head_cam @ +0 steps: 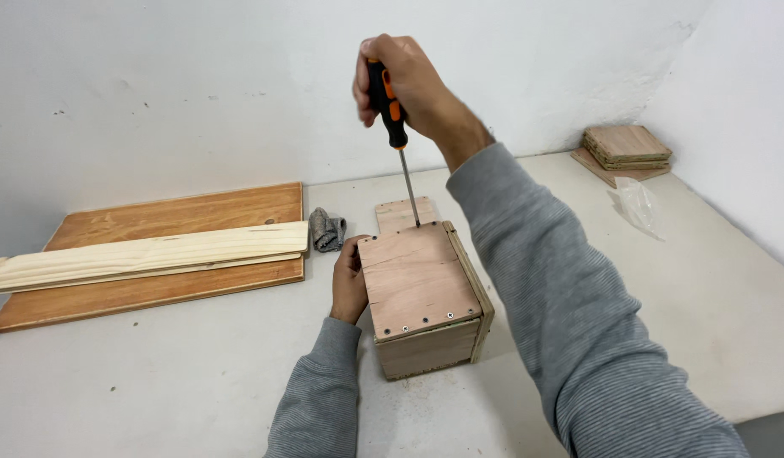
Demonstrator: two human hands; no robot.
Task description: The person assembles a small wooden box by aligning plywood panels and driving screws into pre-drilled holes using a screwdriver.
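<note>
Light: bright, even, diffuse | Shadows: soft, faint, near the wooden box [426,297] | Glare: none | Focus: sharp throughout | Edges: slight wide-angle distortion

Grey ribbed sleeves [570,314], bare hands

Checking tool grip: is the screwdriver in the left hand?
No, the right hand grips the screwdriver, while the left hand steadies the wooden box.
</note>
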